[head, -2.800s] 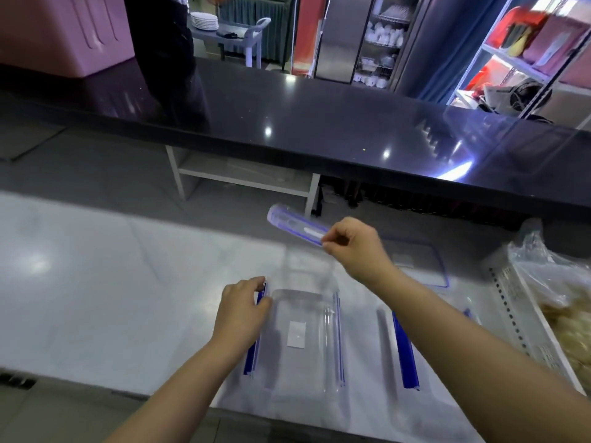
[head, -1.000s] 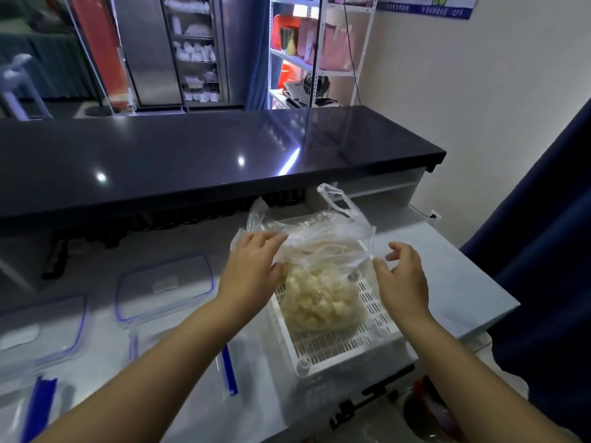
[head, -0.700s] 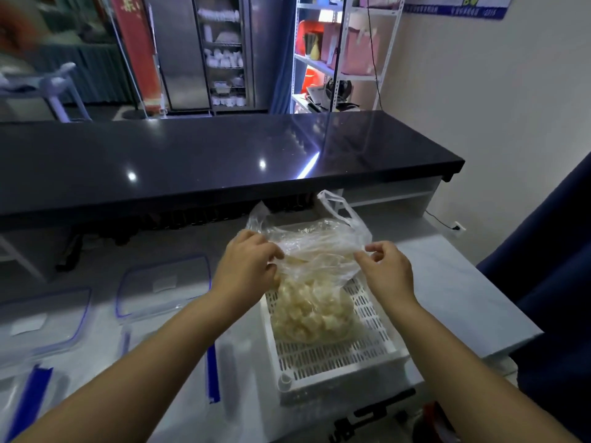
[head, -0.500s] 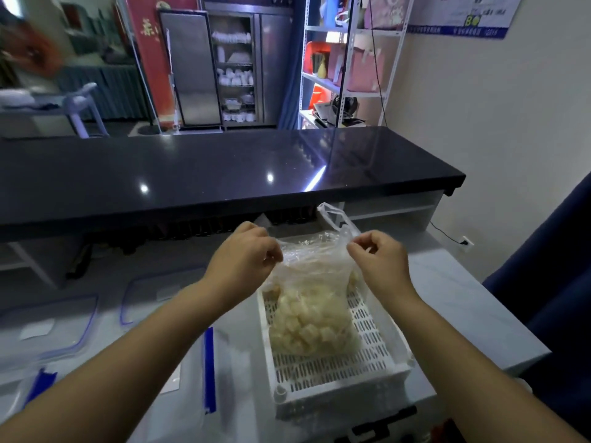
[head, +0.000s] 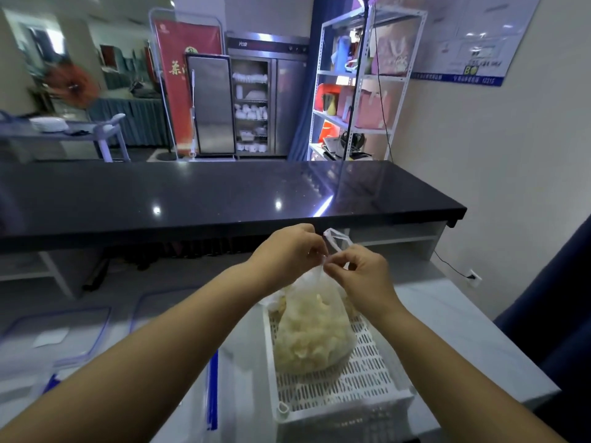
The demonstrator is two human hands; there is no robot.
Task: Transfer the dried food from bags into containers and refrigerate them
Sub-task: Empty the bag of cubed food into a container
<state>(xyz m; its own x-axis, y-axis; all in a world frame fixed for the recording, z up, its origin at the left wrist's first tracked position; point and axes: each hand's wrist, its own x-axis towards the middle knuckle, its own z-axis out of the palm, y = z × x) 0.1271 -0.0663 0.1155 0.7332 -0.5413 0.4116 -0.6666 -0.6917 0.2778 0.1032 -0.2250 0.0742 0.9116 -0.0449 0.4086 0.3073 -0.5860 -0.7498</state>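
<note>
Our two hands had closed in on each other since half a second earlier, when they gripped opposite sides of the bag's mouth with a gap between them. Our left hand (head: 287,251) was curled, its fingertips pinching the gathered plastic at the top of the bag (head: 313,334). Our right hand (head: 361,276) met it there, thumb and forefinger nipping the same twisted neck, the other fingers loosely bent. The hands nearly touched. One handle loop (head: 335,238) stuck up just behind the fingers.

The bag stood taller and narrower than before, its neck drawn up into a thin rope. The pale dried food was bunched in the lower half. Its bottom still sat in the white slotted basket (head: 367,375), toward the far left part, as it had a second ago.

The basket stayed on the pale worktop (head: 447,314), near its right end. To the left lay two clear lids with blue rims (head: 54,334) (head: 153,302), side by side. Nearer us showed a blue clip (head: 212,391) on a clear container, mostly hidden under our left forearm — the containers we had been opening nearly three seconds back.

Our view had tipped upward, so more of the room appeared beyond the black counter (head: 224,193) — a metal shelf rack (head: 358,91) and a steel cabinet (head: 252,100).
</note>
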